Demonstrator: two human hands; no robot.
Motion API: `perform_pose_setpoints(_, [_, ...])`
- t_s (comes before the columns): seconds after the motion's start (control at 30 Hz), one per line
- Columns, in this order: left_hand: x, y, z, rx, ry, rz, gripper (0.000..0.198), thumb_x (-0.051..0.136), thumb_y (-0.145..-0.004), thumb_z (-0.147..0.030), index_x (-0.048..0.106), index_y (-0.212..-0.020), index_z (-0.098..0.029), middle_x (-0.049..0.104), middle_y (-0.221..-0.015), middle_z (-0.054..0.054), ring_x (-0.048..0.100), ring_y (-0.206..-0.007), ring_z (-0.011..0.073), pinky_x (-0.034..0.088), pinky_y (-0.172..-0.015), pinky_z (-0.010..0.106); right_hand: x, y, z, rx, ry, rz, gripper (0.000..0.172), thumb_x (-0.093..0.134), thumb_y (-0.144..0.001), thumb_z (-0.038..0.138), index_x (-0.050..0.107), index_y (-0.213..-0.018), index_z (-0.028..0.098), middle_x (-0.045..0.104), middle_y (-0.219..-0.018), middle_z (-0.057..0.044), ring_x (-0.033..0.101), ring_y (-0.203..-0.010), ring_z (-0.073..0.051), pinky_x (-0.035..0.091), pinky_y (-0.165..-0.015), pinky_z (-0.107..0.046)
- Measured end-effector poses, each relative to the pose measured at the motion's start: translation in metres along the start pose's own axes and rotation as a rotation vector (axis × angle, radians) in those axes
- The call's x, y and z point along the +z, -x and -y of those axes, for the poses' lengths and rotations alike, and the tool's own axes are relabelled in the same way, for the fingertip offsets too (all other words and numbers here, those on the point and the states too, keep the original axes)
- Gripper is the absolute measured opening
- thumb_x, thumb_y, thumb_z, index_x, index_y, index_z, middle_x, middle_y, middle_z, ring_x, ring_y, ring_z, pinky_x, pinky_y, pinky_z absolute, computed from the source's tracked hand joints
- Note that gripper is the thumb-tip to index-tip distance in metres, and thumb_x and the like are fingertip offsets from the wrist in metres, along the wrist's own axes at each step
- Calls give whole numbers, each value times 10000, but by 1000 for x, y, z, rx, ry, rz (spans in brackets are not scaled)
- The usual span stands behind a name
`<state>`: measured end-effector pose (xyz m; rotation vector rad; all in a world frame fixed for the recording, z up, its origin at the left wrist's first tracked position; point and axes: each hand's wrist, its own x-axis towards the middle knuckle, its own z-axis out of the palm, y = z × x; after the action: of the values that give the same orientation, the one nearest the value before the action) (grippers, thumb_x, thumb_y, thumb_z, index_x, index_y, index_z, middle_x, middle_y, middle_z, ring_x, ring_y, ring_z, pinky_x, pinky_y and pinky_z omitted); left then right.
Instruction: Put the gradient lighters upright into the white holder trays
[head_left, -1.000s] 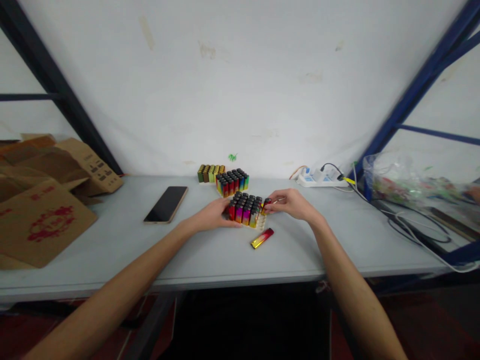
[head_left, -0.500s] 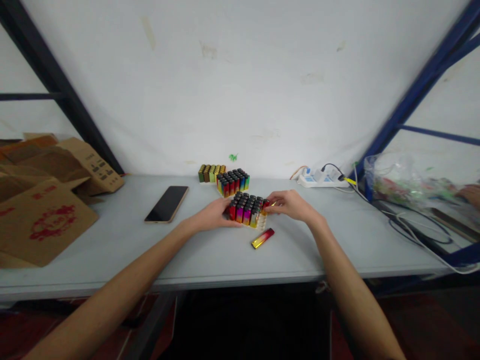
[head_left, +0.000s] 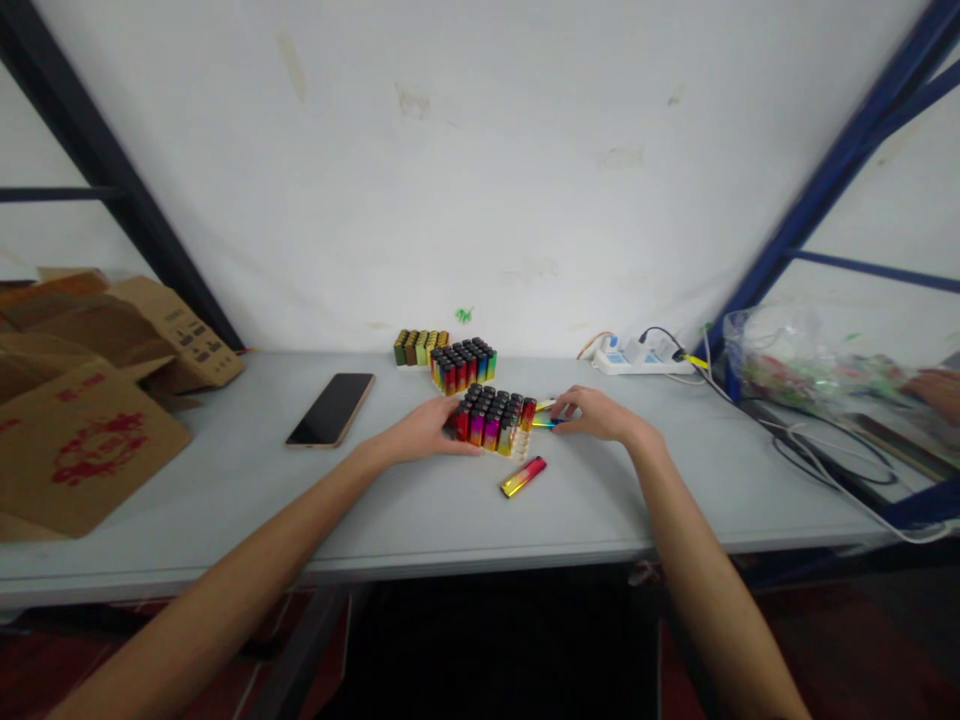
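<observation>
A white tray (head_left: 523, 447) holds several upright lighters with black tops and red, purple and yellow bodies (head_left: 491, 425). My left hand (head_left: 431, 430) grips the left side of this tray, thumb in front and fingers behind. To the right, my right hand (head_left: 589, 413) has its fingertips on the dark end of a blue-and-yellow lighter (head_left: 545, 424) lying on the table. A pale lighter (head_left: 545, 405) lies just behind that one. In front of the tray, a red-and-yellow lighter (head_left: 523, 478) lies flat. Some slots at the tray's right front hold no lighter.
Two more lighter blocks stand behind, one multicoloured (head_left: 463, 366) and one green-gold (head_left: 420, 347). A phone (head_left: 331, 409) lies left. Cardboard boxes (head_left: 97, 430) fill the far left. At the right are a power strip (head_left: 645, 357), cables, plastic bags (head_left: 780, 350) and part of another person's hand (head_left: 934, 390).
My right hand has let go of the red lighter, now upright in the tray, and moved right to the blue-and-yellow lighter. My left hand stays on the tray.
</observation>
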<state>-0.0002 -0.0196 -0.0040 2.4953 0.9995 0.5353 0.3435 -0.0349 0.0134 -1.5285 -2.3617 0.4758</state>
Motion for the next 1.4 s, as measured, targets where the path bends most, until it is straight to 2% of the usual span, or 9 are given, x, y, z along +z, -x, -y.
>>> perform_pose_setpoints(0.23, [0, -1, 1, 7, 27, -5, 751, 792, -733, -676, 638, -1256, -161, 704, -1262, 130, 659, -1136, 339, 498, -1013, 414, -7, 5, -4, 27, -60, 24, 143, 759, -854, 267, 734, -956, 169, 764, -920, -75, 700, -835, -206, 542, -786, -319])
perform_pose_setpoints(0.37, [1, -1, 2, -1, 10, -6, 776, 795, -724, -679, 631, -1274, -156, 697, -1275, 138, 649, -1153, 344, 490, -1027, 426, -12, 8, 0, 37, -64, -9, 177, 710, -907, 242, 714, -1071, 176, 772, -968, -85, 717, -868, -204, 553, -781, -306])
perform_pose_setpoints(0.5, [1, -1, 2, -3, 18, -11, 776, 799, -719, -674, 630, -1274, -157, 701, -1269, 135, 653, -1151, 344, 492, -1026, 423, -12, 8, 3, 80, -179, -50, 191, 641, -948, 213, 685, -1130, 179, 773, -970, -96, 731, -744, -180, 573, -686, -289])
perform_pose_setpoints(0.6, [1, -1, 1, 3, 12, -9, 762, 793, -726, -675, 636, -1269, -164, 702, -1271, 133, 653, -1154, 344, 489, -1030, 424, -11, 6, 0, 50, -306, -169, 219, 705, -900, 258, 680, -1104, 184, 768, -966, -93, 734, -714, -179, 594, -687, -304])
perform_pose_setpoints(0.77, [2, -1, 2, 5, -2, -7, 780, 787, -728, -686, 632, -1281, -158, 700, -1282, 137, 652, -1161, 342, 485, -1032, 414, -15, 1, -2, -7, -499, -487, 429, 853, -733, 397, 706, -1082, 196, 765, -1034, -98, 728, -842, -217, 608, -813, -385])
perform_pose_setpoints(0.93, [1, -1, 1, 4, -8, 3, 753, 790, -737, -665, 641, -1266, -151, 696, -1293, 140, 646, -1177, 341, 479, -1048, 410, -21, 3, 13, -28, -910, -617, 460, 896, -693, 443, 735, -1062, 219, 775, -1085, -87, 710, -1060, -245, 570, -969, -419])
perform_pose_setpoints(1.1, [1, -1, 2, 4, -8, 1, 801, 797, -736, -657, 612, -1314, -135, 678, -1323, 158, 630, -1213, 346, 463, -1082, 429, -24, 8, 31, -57, -1157, -576, 434, 857, -767, 419, 728, -1157, 281, 733, -1249, -65, 683, -1177, -261, 566, -997, -470])
perform_pose_setpoints(1.23, [2, 0, 3, 5, 4, -13, 777, 798, -727, -667, 634, -1292, -160, 690, -1316, 141, 640, -1199, 349, 473, -1074, 440, -21, 8, 40, -34, -1143, -500, 520, 846, -779, 423, 682, -1257, 299, 718, -1302, -80, 702, -1123, -254, 567, -968, -470])
perform_pose_setpoints(1.4, [1, -1, 1, 3, 8, -24, 827, 799, -717, -678, 612, -1337, -163, 682, -1343, 139, 647, -1201, 353, 483, -1071, 442, -13, 6, 47, -25, -1057, -425, 510, 809, -815, 461, 686, -1261, 245, 753, -1247, -116, 702, -1033, -227, 528, -1004, -443])
